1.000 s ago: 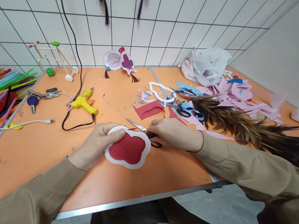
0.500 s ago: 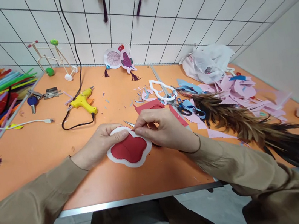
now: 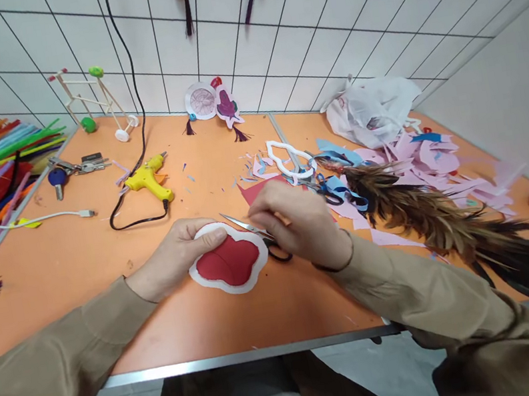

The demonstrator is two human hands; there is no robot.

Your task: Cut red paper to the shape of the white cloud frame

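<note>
My left hand (image 3: 184, 248) pinches the upper left edge of a wavy-edged white cutout with a raised red centre (image 3: 229, 262), thumb on top. Just right of that piece is my right hand (image 3: 302, 222), its fingers closed in a pinch and apart from the cutout. Whatever they grip, if anything, is too small or hidden to make out. Scissors (image 3: 243, 226) with dark handles lie on the table between the cutout and my right hand, partly covered by both.
A yellow glue gun (image 3: 153, 181) with a black cord lies at back left, near keys (image 3: 57, 178). Red paper (image 3: 256, 190), pink scraps (image 3: 423, 161), a white outline cutout (image 3: 291, 158) and brown feathers (image 3: 414, 213) spread to the right. A plastic bag (image 3: 372, 111) rests against the wall.
My right hand has drawn off the cutout's top edge, up and to the right, baring more of the scissors. My left hand and the cutout stay nearly in place.
</note>
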